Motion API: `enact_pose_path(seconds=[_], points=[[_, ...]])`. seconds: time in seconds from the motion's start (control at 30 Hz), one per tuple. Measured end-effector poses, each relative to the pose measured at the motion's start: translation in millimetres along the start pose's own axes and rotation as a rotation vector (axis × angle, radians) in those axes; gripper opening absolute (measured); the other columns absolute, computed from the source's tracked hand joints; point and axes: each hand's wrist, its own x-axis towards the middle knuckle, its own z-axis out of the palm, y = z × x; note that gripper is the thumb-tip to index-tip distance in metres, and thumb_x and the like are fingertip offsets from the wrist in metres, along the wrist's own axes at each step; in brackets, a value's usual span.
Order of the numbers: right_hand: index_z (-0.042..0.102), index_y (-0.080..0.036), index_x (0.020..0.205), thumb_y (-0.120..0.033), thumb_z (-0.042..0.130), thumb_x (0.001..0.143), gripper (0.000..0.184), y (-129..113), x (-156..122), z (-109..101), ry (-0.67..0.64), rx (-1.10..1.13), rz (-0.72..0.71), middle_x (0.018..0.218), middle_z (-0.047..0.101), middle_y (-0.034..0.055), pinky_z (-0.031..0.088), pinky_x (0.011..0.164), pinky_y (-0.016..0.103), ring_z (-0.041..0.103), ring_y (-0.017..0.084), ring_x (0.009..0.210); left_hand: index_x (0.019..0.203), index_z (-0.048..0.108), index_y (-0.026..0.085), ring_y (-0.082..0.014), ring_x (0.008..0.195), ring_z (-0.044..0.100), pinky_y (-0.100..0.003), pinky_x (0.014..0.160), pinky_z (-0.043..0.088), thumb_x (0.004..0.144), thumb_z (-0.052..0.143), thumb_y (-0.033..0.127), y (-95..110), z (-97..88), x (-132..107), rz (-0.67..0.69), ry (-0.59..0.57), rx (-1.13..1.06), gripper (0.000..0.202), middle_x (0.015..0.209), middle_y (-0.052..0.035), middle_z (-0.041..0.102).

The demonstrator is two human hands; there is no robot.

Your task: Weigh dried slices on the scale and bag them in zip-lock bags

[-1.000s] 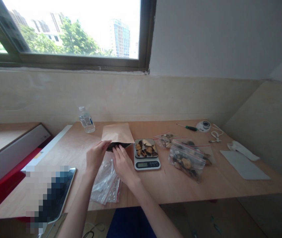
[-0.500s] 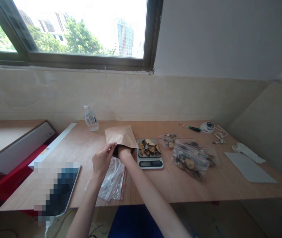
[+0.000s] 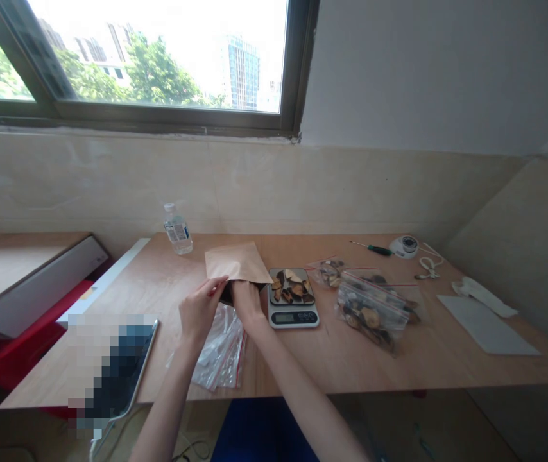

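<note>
My L hand clenched on edge of kraft envelope, envelope held above table, just left of digital scale. R hand at envelope's near side, fingers hidden, grip can't tell. Dried slices on scale. Crumpled zip bag under hands.

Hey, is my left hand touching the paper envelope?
Touching. The head view shows the fingertips of the left hand against the lower edge of the brown paper envelope, with no gap between them.
</note>
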Motion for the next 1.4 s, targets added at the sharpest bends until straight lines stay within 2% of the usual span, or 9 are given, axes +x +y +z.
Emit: enact_pose_path(seconds=[0.17,0.33,0.5,0.7,0.9,1.0,1.13,1.27,1.4], points=[[0.065,-0.023,0.106,-0.022,0.043,0.093,0.026,1.5,-57.2,-26.7,0.169,0.115,-0.046,0.082,0.061,0.0045,0.047,0.071,0.025,0.059,0.016,0.081,0.095,0.069,0.030,-0.0137,0.070,0.064,-0.020,0.057,0.039,0.084,0.052,0.041,-4.0,0.5,4.3,-0.015,0.031,0.014,0.023,0.088,0.0025,0.072],[0.069,-0.023,0.101,-0.029,0.047,0.092,0.024,45.0,-105.8,-36.7,0.413,0.195,0.045,0.072,0.055,0.0018,0.043,0.069,0.026,0.053,0.014,0.069,0.095,0.068,0.031,-0.0146,0.075,0.065,-0.020,0.057,0.038,0.084,0.052,0.042,-12.1,1.8,5.7,-0.017,0.034,0.025,0.023,0.090,0.0025,0.071],[0.070,-0.024,0.098,-0.025,0.050,0.091,0.022,91.7,-115.4,-32.3,0.354,0.017,0.106,0.073,0.055,0.0018,0.038,0.067,0.025,0.051,0.014,0.070,0.097,0.068,0.032,-0.0149,0.078,0.065,-0.021,0.058,0.039,0.084,0.053,0.041,-18.3,4.1,4.1,-0.029,0.028,0.044,0.021,0.094,0.0037,0.071],[0.069,-0.028,0.103,-0.021,0.046,0.092,0.026,108.7,-102.2,-29.5,0.299,-0.131,0.123,0.074,0.055,0.0021,0.035,0.064,0.026,0.050,0.014,0.068,0.097,0.067,0.032,-0.0141,0.077,0.064,-0.021,0.060,0.039,0.085,0.052,0.039,-15.5,2.4,2.8,-0.018,0.011,0.050,0.021,0.096,0.0039,0.070],[0.059,-0.026,0.120,-0.022,0.043,0.093,0.032,93.4,-122.1,-32.6,0.287,-0.009,0.104,0.078,0.053,0.0030,0.039,0.068,0.026,0.052,0.015,0.071,0.097,0.067,0.030,-0.0154,0.079,0.064,-0.022,0.059,0.040,0.086,0.050,0.038,-21.6,8.2,1.8,0.000,-0.027,0.114,0.022,0.096,0.0011,0.069],[0.057,-0.025,0.122,-0.019,0.041,0.092,0.034,75.5,-145.5,-31.6,0.237,0.103,0.103,0.079,0.054,0.0029,0.041,0.070,0.027,0.053,0.015,0.072,0.099,0.066,0.028,-0.0195,0.092,0.062,-0.025,0.068,0.045,0.086,0.047,0.036,-30.6,16.6,-6.9,0.044,-0.079,0.126,0.024,0.103,-0.0014,0.068],[0.059,-0.025,0.118,-0.017,0.042,0.091,0.033,52.6,-171.8,-30.5,0.140,0.226,0.112,0.085,0.056,0.0046,0.044,0.072,0.029,0.055,0.017,0.079,0.113,0.060,0.025,-0.0243,0.106,0.056,-0.039,0.089,0.044,0.087,0.043,0.033,-35.5,23.5,-42.8,0.154,-0.046,0.068,0.032,0.120,-0.0068,0.059],[0.061,-0.025,0.112,-0.015,0.041,0.090,0.030,35.8,-186.8,-33.0,0.052,0.299,0.168,0.088,0.057,0.0053,0.046,0.074,0.031,0.056,0.019,0.083,0.101,0.063,0.025,-0.0211,0.087,0.062,-0.035,0.076,0.050,0.085,0.045,0.040,-37.4,25.3,-89.7,0.107,-0.181,-0.009,0.028,0.098,-0.0057,0.061],[0.061,-0.025,0.108,-0.011,0.041,0.089,0.030,23.1,-193.1,-35.1,0.006,0.358,0.189,0.088,0.058,0.0046,0.046,0.076,0.032,0.056,0.019,0.082,0.090,0.063,0.022,-0.0214,0.080,0.062,-0.036,0.073,0.051,0.082,0.046,0.048,-41.5,27.2,-108.9,-0.004,-0.192,-0.089,0.032,0.087,-0.0049,0.061]])
